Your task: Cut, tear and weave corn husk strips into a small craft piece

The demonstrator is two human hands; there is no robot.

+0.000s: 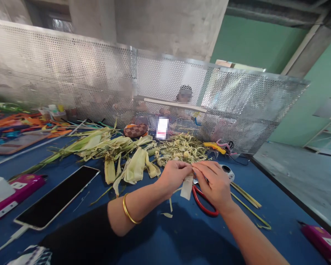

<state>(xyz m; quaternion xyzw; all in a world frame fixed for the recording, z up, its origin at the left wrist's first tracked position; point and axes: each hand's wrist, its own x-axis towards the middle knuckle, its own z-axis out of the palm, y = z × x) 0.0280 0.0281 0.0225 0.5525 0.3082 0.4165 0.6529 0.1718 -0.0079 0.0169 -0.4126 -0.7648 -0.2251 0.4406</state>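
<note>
Strip (pixel 186 188) hung below left hand (pixel 175 176) and right hand (pixel 214 182), both apparently pinching its partly hidden upper end. Scissors (pixel 209 212) lay at its four o'clock. Hand-forming seemed in progress, the next move calling for steady pinching.

Fairly even, moderately bright light is filling the room, and the long, silvery, perforated metal partition (pixel 149 81) is catching milky glare along its left and right stretches. In front of the partition, the left hand (pixel 173 178) and right hand (pixel 215 182) are casting a broad, soft shadow across the flat, dark-blue tabletop (pixel 281 228). Just before the partition, an upright, rectangular white screen (pixel 162 127) is glowing, washed out (blocky pixelation is covering part of it). Behind the partition, shapes are showing only hazily; wide-angle distortion is making its line slant and bow.
</note>
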